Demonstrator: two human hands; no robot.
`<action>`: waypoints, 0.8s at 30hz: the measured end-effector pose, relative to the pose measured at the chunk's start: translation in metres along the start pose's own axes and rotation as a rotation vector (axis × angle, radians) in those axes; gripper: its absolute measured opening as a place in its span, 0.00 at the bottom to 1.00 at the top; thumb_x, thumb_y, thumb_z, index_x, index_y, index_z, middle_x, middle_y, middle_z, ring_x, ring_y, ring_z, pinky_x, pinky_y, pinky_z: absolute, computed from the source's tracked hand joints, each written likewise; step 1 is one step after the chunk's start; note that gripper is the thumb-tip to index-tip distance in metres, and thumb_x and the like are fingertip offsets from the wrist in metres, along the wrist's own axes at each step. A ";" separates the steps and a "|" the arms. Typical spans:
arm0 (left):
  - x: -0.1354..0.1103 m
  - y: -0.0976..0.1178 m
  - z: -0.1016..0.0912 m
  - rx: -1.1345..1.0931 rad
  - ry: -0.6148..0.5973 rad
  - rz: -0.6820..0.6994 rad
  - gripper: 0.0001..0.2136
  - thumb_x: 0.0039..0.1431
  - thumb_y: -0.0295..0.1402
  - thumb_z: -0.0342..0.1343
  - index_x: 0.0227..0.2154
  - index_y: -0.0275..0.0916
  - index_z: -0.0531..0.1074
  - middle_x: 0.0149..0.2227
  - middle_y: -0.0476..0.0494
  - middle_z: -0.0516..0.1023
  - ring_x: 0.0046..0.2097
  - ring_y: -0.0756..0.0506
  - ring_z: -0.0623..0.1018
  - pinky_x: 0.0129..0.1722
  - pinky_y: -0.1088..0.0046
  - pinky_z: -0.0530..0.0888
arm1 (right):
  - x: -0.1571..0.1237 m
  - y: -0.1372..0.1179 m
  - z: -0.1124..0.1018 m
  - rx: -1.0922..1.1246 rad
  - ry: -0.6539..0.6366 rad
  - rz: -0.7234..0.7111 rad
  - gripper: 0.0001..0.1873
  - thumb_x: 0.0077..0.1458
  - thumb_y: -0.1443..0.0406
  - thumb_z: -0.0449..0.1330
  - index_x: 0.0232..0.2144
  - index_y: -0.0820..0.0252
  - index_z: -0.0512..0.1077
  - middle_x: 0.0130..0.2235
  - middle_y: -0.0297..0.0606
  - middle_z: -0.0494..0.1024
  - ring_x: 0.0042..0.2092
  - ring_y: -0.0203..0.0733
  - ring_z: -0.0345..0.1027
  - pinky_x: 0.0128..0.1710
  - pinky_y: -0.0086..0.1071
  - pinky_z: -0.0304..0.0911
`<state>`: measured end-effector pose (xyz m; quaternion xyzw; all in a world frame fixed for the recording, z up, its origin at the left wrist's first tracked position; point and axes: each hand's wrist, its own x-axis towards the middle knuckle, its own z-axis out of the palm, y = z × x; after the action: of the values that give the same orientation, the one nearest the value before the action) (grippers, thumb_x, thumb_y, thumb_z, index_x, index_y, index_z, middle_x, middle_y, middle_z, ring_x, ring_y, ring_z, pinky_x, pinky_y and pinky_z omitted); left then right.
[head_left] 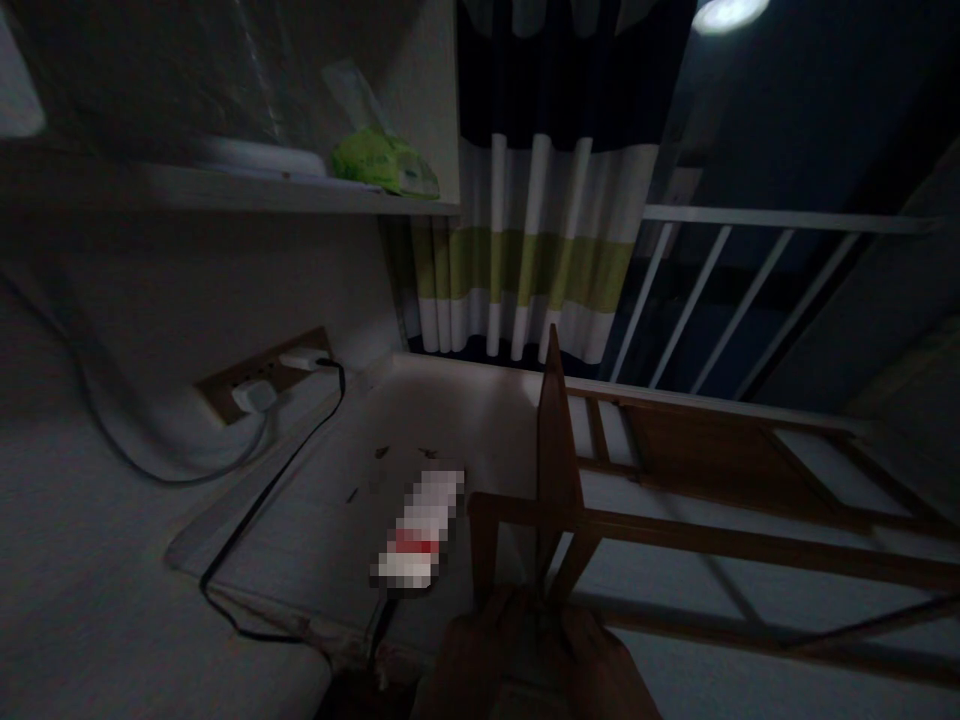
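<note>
In dim light, my left hand [471, 655] and my right hand [600, 668] sit close together at the bottom centre, fingers curled around the near end of a brown wooden frame [559, 470]. The frame has an upright post and long rails running off to the right over the pale mattress [330, 470]. A white object with a red band [418, 528], pixelated out, lies on the mattress just left of the frame and of my left hand.
A power strip [264, 385] with plugs is fixed to the left wall; a black cable [262, 495] and a white cable [135, 455] trail from it. A shelf [300, 195] holds a green packet [386, 165]. Beyond are a striped curtain [525, 260] and a white railing [750, 300].
</note>
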<state>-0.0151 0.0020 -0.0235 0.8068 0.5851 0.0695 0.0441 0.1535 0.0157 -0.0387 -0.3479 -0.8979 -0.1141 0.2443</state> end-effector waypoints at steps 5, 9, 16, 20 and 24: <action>0.001 -0.003 0.009 -0.027 0.064 0.057 0.23 0.49 0.14 0.42 0.48 0.38 0.64 0.46 0.41 0.72 0.36 0.47 0.77 0.33 0.74 0.76 | 0.001 0.002 0.001 -0.019 0.043 -0.019 0.21 0.29 0.81 0.49 0.27 0.58 0.64 0.26 0.36 0.68 0.26 0.39 0.63 0.18 0.25 0.58; 0.001 -0.004 0.013 -0.030 0.124 0.083 0.25 0.45 0.13 0.41 0.46 0.38 0.66 0.44 0.42 0.73 0.34 0.47 0.77 0.33 0.74 0.76 | 0.001 0.004 0.001 -0.002 -0.001 -0.022 0.24 0.26 0.80 0.50 0.31 0.58 0.65 0.27 0.36 0.69 0.26 0.40 0.64 0.19 0.26 0.59; 0.000 -0.005 0.016 0.007 0.227 0.104 0.26 0.43 0.12 0.40 0.44 0.38 0.67 0.43 0.42 0.74 0.35 0.47 0.77 0.32 0.74 0.76 | 0.001 0.002 -0.001 -0.022 -0.022 -0.028 0.20 0.29 0.79 0.53 0.29 0.58 0.65 0.27 0.36 0.70 0.26 0.40 0.64 0.20 0.26 0.61; 0.000 -0.004 0.013 0.002 0.237 0.108 0.25 0.43 0.12 0.40 0.43 0.36 0.67 0.42 0.41 0.75 0.33 0.47 0.77 0.31 0.75 0.76 | 0.001 0.000 -0.002 -0.003 -0.052 -0.008 0.18 0.32 0.78 0.54 0.29 0.59 0.66 0.27 0.37 0.69 0.27 0.40 0.64 0.21 0.25 0.62; 0.002 -0.004 0.012 -0.004 0.255 0.119 0.25 0.43 0.12 0.40 0.43 0.37 0.68 0.41 0.42 0.75 0.33 0.48 0.77 0.31 0.76 0.76 | 0.000 0.000 -0.001 -0.003 -0.005 -0.014 0.20 0.31 0.78 0.52 0.31 0.60 0.67 0.28 0.38 0.70 0.27 0.41 0.65 0.22 0.26 0.63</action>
<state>-0.0159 0.0047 -0.0361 0.8246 0.5368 0.1753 -0.0333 0.1542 0.0155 -0.0379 -0.3421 -0.9009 -0.1162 0.2405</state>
